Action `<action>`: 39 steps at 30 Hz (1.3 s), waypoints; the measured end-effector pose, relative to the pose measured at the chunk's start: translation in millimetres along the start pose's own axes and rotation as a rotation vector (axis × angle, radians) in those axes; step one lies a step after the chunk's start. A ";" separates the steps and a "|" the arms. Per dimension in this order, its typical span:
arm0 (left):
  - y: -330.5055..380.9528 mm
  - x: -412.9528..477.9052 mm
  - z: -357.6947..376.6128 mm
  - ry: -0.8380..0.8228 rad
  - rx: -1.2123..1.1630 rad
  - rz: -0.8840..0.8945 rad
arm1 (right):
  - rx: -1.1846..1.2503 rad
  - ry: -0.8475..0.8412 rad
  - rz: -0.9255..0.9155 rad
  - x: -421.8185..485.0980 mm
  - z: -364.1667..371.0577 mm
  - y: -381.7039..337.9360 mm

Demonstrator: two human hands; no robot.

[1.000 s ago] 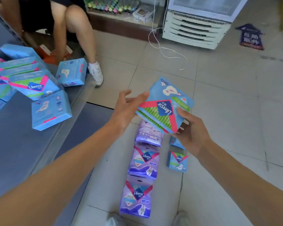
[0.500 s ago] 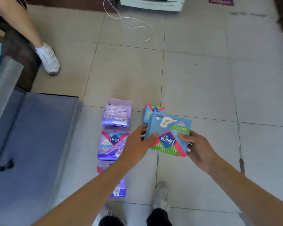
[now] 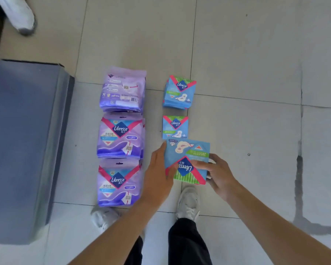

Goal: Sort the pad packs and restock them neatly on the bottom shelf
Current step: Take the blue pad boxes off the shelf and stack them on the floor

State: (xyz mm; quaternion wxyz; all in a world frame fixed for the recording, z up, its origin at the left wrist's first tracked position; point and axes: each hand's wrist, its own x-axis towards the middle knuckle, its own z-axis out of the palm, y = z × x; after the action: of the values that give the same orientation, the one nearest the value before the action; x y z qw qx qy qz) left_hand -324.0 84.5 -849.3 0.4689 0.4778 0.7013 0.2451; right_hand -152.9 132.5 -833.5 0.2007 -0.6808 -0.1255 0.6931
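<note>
Far left of the left hand, the grey shelf (image 3: 23, 140) is cut off by the picture's edge. Just left of that hand, three purple packs (image 3: 120, 136) lie in a row on the floor (image 3: 237, 73). The arm hides the nearest one's corner. The left hand (image 3: 159, 173) grips the left side of a big blue pack (image 3: 187, 155), which is upside down. The right hand (image 3: 218, 173) pinches its right side. The big blue pack hides the bottom of a small blue pack (image 3: 175, 127) just past the fingers. I cannot tell if it touches the floor.

Large packs (image 3: 120, 136) lined on the floor (image 3: 237, 54), shelf (image 3: 23, 140) at their left, small packs (image 3: 179, 91) at their right, held pack (image 3: 187, 150) nearest.
</note>
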 end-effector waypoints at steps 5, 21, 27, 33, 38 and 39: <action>-55.2 9.7 12.1 -0.061 0.038 0.002 | -0.024 -0.014 0.099 54.6 4.7 45.7; -183.5 87.3 88.7 -0.089 0.002 -0.055 | -0.165 -0.014 0.050 211.9 1.7 105.4; -202.2 99.6 104.1 -0.124 0.122 -0.019 | -0.108 0.001 -0.039 244.9 -6.7 119.1; -182.6 93.5 98.6 -0.105 0.406 0.032 | -0.342 0.082 -0.098 239.6 -5.5 116.1; -138.1 83.2 67.4 -0.157 0.724 0.067 | -0.943 0.260 -0.231 193.4 -4.3 85.1; -122.0 78.2 57.1 -0.167 0.761 0.085 | -1.068 0.228 -0.271 177.8 -3.2 74.1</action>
State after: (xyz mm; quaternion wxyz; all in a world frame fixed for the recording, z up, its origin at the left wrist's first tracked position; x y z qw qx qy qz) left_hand -334.9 97.2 -1004.1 0.3032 0.6645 0.6810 -0.0532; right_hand -156.3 146.2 -1025.7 -0.0722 -0.7364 -0.5229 0.4232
